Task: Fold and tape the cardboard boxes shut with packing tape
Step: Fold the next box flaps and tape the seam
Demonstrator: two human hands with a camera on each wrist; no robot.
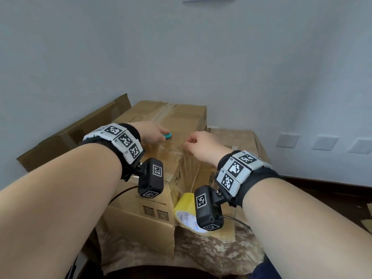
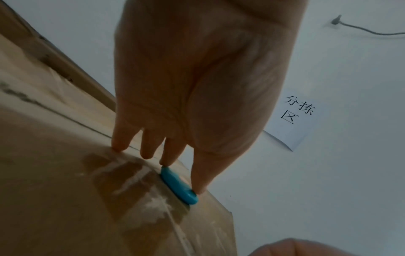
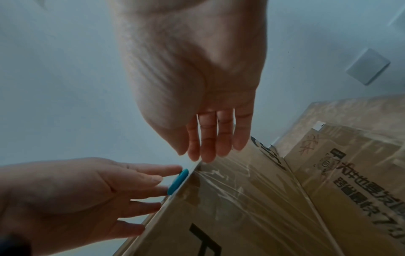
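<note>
Resting on the taped box (image 1: 161,117), a teal cutter (image 1: 167,135) is touched by the left hand's (image 1: 150,132) straight fingers (image 2: 173,152), probably for trimming; tape (image 1: 171,152) is pressed flat by the right hand's (image 1: 201,146) fingertips (image 3: 206,155).

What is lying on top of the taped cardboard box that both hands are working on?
A small teal plastic tool lies flat on the taped cardboard box, touched by the left hand. Clear tape crosses the top. The box's contents are hidden.

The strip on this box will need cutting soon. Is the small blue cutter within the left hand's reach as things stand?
Probably yes. The left hand already has its fingertips touching the blue cutter, which lies on the taped box top; nothing covers it.
</note>
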